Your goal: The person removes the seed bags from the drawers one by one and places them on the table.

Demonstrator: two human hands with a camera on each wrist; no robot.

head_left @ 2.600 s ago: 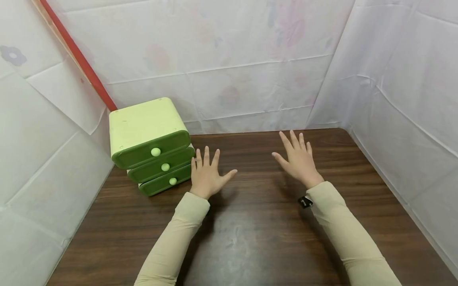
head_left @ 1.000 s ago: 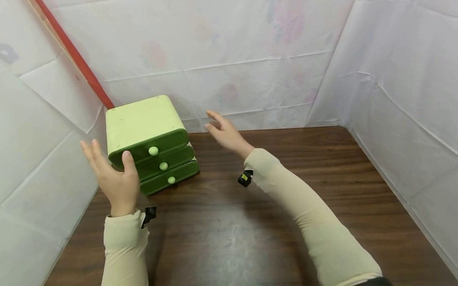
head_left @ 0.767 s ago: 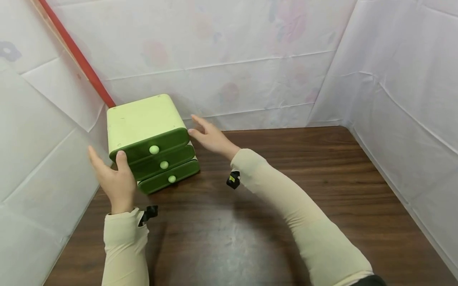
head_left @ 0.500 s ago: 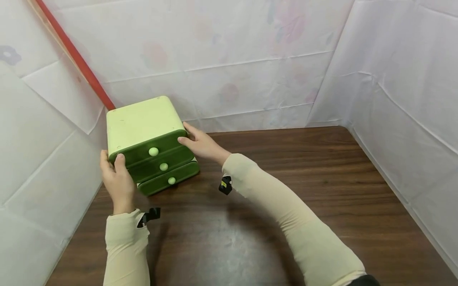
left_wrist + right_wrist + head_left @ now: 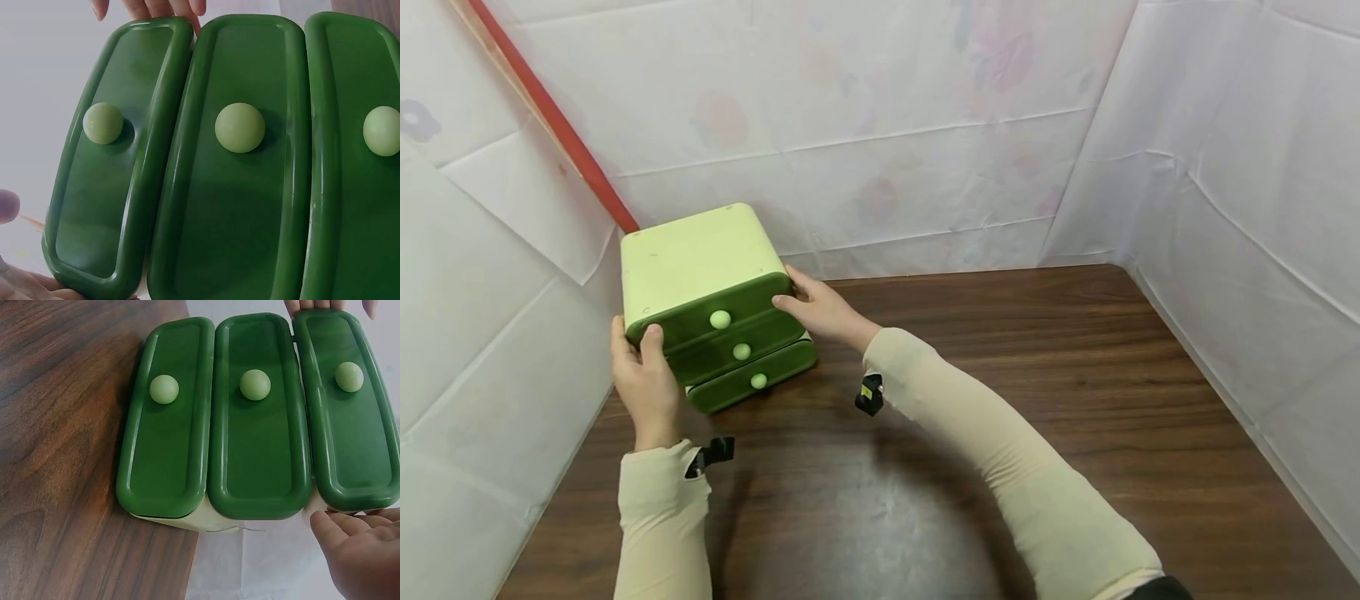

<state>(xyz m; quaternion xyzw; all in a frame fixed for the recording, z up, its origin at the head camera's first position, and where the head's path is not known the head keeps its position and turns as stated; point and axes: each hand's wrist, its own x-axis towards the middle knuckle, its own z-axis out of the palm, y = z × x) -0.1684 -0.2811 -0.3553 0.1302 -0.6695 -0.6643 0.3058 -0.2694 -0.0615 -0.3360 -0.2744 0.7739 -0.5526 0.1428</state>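
A small three-tier drawer cabinet (image 5: 700, 254) with a pale green top and dark green fronts stands at the back left, its round-knobbed drawers closed. My left hand (image 5: 649, 387) holds the left end of the top tier, thumb at the front corner and fingers around the side. On the opposite end, my right hand (image 5: 829, 313) grips the same tier, with its thumb by the front edge and the other fingers partly hidden behind the side. The right wrist view shows the top drawer front (image 5: 347, 425) between both hands. In the left wrist view, its knob (image 5: 103, 123) is untouched.
The cabinet stands on a dark wood-grain table (image 5: 1075, 375). White sheeting (image 5: 910, 150) with faint floral prints encloses the back and both sides. A red strip (image 5: 565, 133) slants down the back left corner behind the cabinet. Black wrist cameras (image 5: 870, 393) stick out from the sleeves.
Both hands, earlier spread over the table, have moved left and closed in on the two ends of the cabinet's top tier. The cabinet looks unmoved.
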